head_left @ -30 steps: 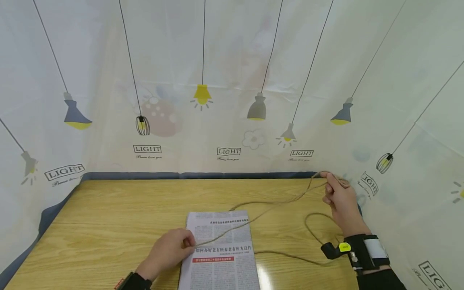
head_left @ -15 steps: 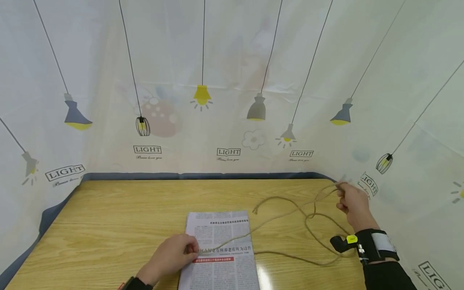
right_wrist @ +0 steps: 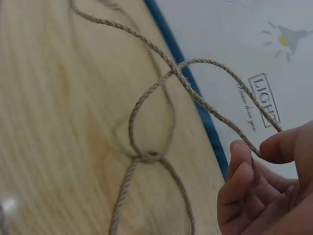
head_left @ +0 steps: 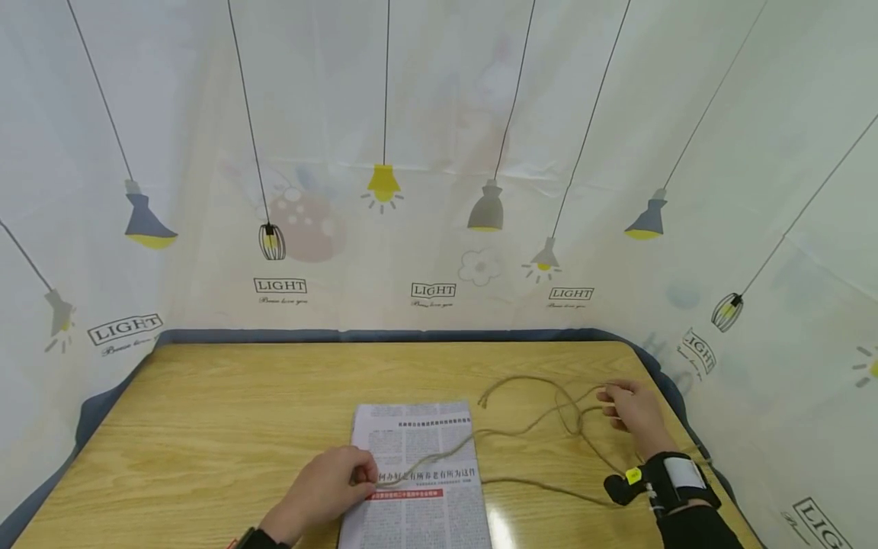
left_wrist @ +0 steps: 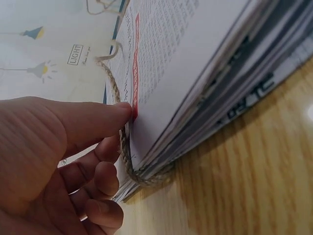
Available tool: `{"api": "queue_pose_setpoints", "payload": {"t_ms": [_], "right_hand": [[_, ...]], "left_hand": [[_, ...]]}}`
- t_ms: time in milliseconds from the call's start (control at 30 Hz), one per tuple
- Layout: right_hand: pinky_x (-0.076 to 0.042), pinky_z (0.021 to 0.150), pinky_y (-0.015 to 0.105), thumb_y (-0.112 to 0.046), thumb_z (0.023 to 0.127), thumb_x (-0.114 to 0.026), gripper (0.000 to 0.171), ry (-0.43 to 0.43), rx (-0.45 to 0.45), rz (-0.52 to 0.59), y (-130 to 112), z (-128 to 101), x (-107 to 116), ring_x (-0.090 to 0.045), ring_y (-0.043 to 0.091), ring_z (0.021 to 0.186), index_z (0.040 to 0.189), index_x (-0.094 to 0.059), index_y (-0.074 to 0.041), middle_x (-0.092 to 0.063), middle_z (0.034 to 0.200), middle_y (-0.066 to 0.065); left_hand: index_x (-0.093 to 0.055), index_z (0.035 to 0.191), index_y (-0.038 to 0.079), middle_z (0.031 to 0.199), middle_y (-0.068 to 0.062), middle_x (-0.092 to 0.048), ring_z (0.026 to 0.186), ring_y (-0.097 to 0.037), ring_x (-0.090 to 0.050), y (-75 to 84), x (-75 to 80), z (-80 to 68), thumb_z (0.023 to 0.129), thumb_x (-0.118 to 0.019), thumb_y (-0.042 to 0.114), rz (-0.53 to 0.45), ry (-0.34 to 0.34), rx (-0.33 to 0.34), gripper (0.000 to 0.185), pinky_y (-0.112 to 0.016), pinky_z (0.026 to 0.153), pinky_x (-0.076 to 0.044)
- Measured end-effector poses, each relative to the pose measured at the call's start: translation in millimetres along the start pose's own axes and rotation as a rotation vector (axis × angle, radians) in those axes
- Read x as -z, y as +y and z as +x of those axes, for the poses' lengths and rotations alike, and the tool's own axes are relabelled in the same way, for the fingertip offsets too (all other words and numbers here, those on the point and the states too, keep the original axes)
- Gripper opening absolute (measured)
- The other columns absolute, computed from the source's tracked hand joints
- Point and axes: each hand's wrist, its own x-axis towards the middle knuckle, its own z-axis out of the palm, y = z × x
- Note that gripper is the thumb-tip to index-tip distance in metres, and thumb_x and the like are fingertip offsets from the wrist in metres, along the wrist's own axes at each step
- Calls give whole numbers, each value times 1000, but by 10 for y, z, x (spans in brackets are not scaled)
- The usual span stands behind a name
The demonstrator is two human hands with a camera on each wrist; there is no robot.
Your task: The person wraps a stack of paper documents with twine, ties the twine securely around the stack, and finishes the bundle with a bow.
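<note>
- Wooden tabletop, curtained backdrop printed with lamps on three sides.
- Folded newspaper lying flat near the front edge; probably light, floppy, apt to slide on the glossy wood unless pressed down.
- Left hand resting on the newspaper's left edge, thumb pinning twine against the page, other fingers curled beneath.
- Right hand low near the right edge, fingertips pinching a twine loop.
- Twine running slack from the newspaper across to the right in loose loops; soft, limp, rough enough to grip, best pinched close to the crossing.
</note>
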Motion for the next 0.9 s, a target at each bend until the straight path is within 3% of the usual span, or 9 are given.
{"api": "queue_pose_setpoints", "payload": {"t_ms": [133, 233, 367, 467, 567, 633, 767, 900], "right_hand": [[-47, 59, 32, -22, 99, -40, 54, 56, 47, -207, 55, -57, -145, -60, 21, 72, 143, -28, 7, -64, 104, 20], [-46, 61, 34, -22, 98, -42, 45, 101, 144, -365, 66, -148, -302, -62, 28, 80, 133, -42, 6, -61, 110, 27], [-43, 62, 30, -19, 99, -51, 26, 41, 340, -450, 39, -265, -628, -57, 21, 71, 114, -61, -1, -65, 91, 16], [-36, 53, 24, -19, 98, -57, 28, -101, 438, -494, 23, -328, -913, -44, 10, 54, 122, -62, -7, -56, 68, 0], [-27, 46, 21, -22, 96, -61, 36, -192, 486, -562, 46, -365, -1135, -32, 4, 45, 131, -58, -13, -44, 55, -8], [-25, 45, 21, -23, 94, -63, 31, -189, 504, -612, 70, -379, -1225, -31, 4, 44, 125, -61, -16, -41, 53, -9], [-29, 49, 22, -19, 92, -67, 5, -119, 539, -665, 110, -390, -1269, -37, 5, 50, 95, -63, -18, -45, 59, -9], [-34, 54, 22, -15, 92, -67, 10, -48, 558, -690, 156, -364, -1177, -42, 5, 57, 87, -58, -18, -49, 67, -9]], "left_hand": [[-64, 75, 25, 73, 12, -55, 67, -5, -47, 2, 13, 11, 83, -76, 22, -9, -13, 7, 14, -24, 61, -37], [-65, 76, 25, 74, 12, -56, 67, -5, -48, 7, 19, 18, 83, -76, 24, -8, -12, 5, 13, -24, 62, -38], [-66, 78, 26, 76, 13, -58, 68, -5, -49, 13, 17, 32, 84, -76, 25, -29, -23, 17, 11, -24, 62, -39], [-67, 80, 26, 78, 13, -59, 68, -6, -50, 13, 15, 43, 84, -75, 27, -51, -35, 29, 9, -24, 62, -40], [-68, 81, 26, 78, 12, -59, 68, -6, -50, 15, 11, 49, 85, -75, 27, -68, -45, 33, 8, -24, 61, -39], [-68, 82, 26, 78, 12, -59, 68, -6, -50, 22, 8, 50, 85, -75, 28, -74, -50, 33, 8, -25, 61, -39], [-68, 82, 26, 77, 11, -58, 67, -7, -50, 31, 0, 48, 85, -75, 27, -84, -60, 36, 8, -25, 60, -39], [-68, 83, 26, 78, 12, -58, 68, -7, -50, 32, 3, 48, 85, -75, 24, -77, -59, 47, 7, -25, 60, -39]]}}
